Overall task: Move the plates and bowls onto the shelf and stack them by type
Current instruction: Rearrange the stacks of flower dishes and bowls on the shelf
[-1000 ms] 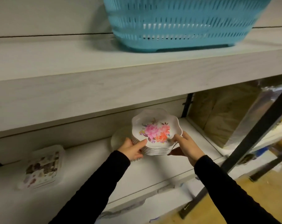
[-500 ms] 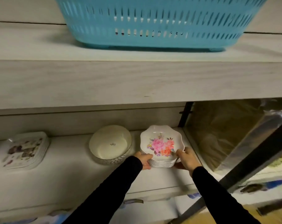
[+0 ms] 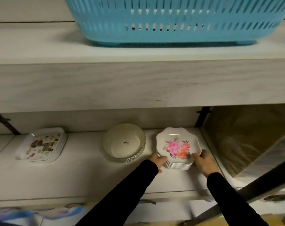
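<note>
Fingers (image 3: 161, 159) of both hands clamped on sides of floral plate stack (image 3: 177, 148); left hand (image 3: 157, 161), right hand (image 3: 203, 163). Stack lower than second ago, now resting on shelf (image 3: 83, 173) just beside cream bowl stack (image 3: 123, 143). Placement likely done; release next.

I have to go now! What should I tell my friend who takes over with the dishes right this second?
Left hand and right hand: both grip the flower plates, one on each side.
On the lower shelf: square plates stacked at left, bowls in the middle, flower plates at right beside the bowls.
Done: three stacks, sorted by type.
Left: let go of the flower plates. Whether the basket on the shelf above still holds dishes cannot be seen, so check.
</note>
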`<action>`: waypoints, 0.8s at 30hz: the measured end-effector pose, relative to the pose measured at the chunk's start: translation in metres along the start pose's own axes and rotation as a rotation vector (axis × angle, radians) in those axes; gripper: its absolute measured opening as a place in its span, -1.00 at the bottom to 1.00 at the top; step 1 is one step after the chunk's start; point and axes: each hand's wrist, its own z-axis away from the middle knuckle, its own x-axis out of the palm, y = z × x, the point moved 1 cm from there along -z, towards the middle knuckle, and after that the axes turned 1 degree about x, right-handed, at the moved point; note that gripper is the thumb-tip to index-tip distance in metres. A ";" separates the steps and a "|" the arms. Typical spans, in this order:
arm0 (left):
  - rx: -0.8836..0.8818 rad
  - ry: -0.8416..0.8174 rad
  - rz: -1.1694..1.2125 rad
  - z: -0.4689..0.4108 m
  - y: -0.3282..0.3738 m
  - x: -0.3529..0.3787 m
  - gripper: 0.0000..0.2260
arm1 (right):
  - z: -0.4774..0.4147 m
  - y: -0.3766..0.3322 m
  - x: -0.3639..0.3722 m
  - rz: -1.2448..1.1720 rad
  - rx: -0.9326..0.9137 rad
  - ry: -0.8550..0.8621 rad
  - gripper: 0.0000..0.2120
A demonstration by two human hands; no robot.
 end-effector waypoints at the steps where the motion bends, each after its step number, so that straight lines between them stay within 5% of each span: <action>1: 0.026 0.005 -0.034 0.001 -0.002 -0.006 -0.72 | 0.005 -0.003 -0.002 0.044 -0.036 0.033 -0.57; 3: 0.096 0.013 -0.059 0.007 -0.001 -0.020 -0.85 | 0.013 -0.010 -0.004 0.121 -0.140 0.109 -0.52; 7: 0.217 0.039 -0.079 0.028 0.000 -0.065 -0.76 | 0.033 -0.037 -0.002 0.268 -0.346 0.203 -0.57; 13: 0.304 0.223 -0.076 0.060 -0.014 -0.161 -0.76 | 0.070 -0.087 0.037 0.285 -0.548 0.072 -0.66; 24: 0.323 0.400 -0.237 0.085 -0.056 -0.358 -0.81 | 0.135 -0.167 0.193 0.222 -0.598 -0.096 -0.77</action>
